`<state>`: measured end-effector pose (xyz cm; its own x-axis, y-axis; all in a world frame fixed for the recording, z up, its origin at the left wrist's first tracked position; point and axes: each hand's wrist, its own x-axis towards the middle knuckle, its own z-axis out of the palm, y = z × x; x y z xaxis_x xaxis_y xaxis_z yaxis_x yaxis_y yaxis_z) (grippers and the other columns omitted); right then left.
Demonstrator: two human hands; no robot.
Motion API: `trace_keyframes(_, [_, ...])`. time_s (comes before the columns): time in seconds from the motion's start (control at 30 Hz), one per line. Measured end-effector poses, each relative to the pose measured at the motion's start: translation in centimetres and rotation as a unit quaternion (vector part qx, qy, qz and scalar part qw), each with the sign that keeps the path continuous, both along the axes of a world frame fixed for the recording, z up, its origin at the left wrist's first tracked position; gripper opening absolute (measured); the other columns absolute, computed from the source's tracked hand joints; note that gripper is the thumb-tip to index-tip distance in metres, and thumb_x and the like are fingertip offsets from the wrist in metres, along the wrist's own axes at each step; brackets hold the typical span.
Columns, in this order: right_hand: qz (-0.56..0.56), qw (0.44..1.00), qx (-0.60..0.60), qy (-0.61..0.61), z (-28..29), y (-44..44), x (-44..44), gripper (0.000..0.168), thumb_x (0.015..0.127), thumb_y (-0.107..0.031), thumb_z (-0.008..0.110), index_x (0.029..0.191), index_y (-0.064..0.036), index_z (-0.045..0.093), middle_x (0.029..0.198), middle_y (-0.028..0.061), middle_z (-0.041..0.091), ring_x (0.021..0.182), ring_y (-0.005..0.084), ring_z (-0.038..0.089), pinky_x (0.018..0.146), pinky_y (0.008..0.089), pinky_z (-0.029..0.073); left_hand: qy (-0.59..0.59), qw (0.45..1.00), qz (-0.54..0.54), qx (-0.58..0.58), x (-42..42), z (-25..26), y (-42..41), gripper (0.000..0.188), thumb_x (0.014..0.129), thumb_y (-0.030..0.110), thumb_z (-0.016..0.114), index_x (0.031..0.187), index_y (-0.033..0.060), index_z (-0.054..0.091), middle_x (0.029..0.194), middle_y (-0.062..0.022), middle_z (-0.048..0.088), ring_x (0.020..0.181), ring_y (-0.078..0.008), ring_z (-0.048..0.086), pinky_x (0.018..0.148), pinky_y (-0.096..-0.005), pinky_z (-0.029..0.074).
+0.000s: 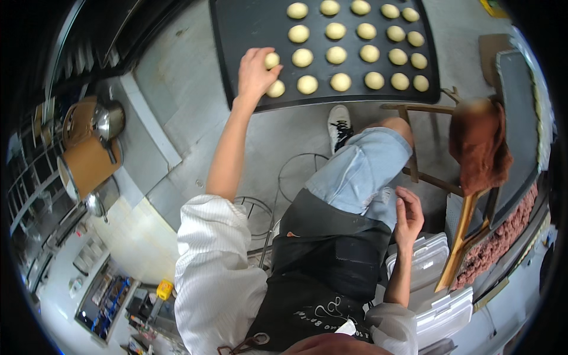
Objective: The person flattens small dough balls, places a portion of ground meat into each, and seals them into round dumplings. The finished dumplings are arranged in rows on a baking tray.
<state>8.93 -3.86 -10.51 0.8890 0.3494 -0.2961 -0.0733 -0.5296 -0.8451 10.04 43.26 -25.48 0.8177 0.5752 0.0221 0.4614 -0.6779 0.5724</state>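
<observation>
At the upper middle, a dark baking tray [248,26] bears rows of round, pale yellow dough balls [341,82]. My left hand [257,73] is over the tray's left part, thumb and fingers around one dough ball [272,60]. Just below those fingers, another ball [276,88] rests on the tray, partly hidden by the hand. My right hand [409,217] hangs beside my leg at the right, fingers loosely curled and apart, holding nothing. A black apron [328,266] covers my front.
A wooden stand [461,235] with a brown cloth [481,146] is at the right, beside another dark tray [517,128] and a reddish, crumbly mass [501,248]. Lidded plastic containers [443,315] stand below. Metal pots [111,120] are at the left; a wire rack [284,177] stands near my leg.
</observation>
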Motion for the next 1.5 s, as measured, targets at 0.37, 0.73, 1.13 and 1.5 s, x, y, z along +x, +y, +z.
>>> trace_keyframes(0.37, [0.004, 0.994, -0.028, -0.103, 4.2, -1.4, -2.0, 0.024, 0.090, -0.005, 0.067, 0.114, -0.004, 0.068, 0.113, 0.0148, 0.067, 0.109, 0.0312, 0.065, 0.092, 0.0372, 0.052, -0.140, 0.984, 0.045, -0.098, -2.5, 0.6, 0.0, 0.049, 0.089, 0.023, 0.076, 0.131, 0.0045, 0.062, 0.124, -0.0136, 0.063, 0.112, -0.0251, 0.063, 0.097, -0.0366, 0.051])
trace_keyframes(0.73, [0.261, 0.876, 0.014, -0.405, 6.6, 7.3, -5.7, 0.059, 0.090, -0.031, 0.066, 0.144, -0.013, 0.051, 0.148, 0.0125, 0.049, 0.140, 0.0310, 0.042, 0.113, 0.0484, 0.035, -0.058, 0.203, -0.111, -0.971, -6.9, 13.9, -27.5, 0.067, 0.101, 0.058, 0.037, 0.139, 0.0057, 0.053, 0.144, -0.0208, 0.051, 0.136, -0.0367, 0.046, 0.116, -0.0542, 0.030])
trace_keyframes(1.13, [-0.117, 0.930, -0.038, -0.347, 14.9, -13.8, -5.4, 0.009, 0.087, -0.005, 0.069, 0.096, -0.005, 0.066, 0.089, 0.0095, 0.069, 0.079, 0.0237, 0.069, 0.073, 0.0336, 0.055, -0.160, 0.629, 0.065, -0.758, -11.2, 10.3, -14.6, 0.036, 0.101, 0.033, 0.055, 0.120, 0.0043, 0.064, 0.110, -0.0080, 0.069, 0.093, -0.0170, 0.063, 0.080, -0.0294, 0.052])
trace_keyframes(1.5, [-0.091, 0.960, -0.115, -0.239, 12.2, -12.0, 29.1, 0.037, 0.087, -0.013, 0.071, 0.121, 0.000, 0.064, 0.107, 0.0142, 0.073, 0.101, 0.0243, 0.071, 0.090, 0.0353, 0.055, 0.063, 0.571, 0.303, -0.761, -22.7, -2.7, -19.6, 0.023, 0.094, 0.024, 0.063, 0.107, 0.0058, 0.066, 0.100, -0.0083, 0.070, 0.089, -0.0231, 0.067, 0.078, -0.0314, 0.057])
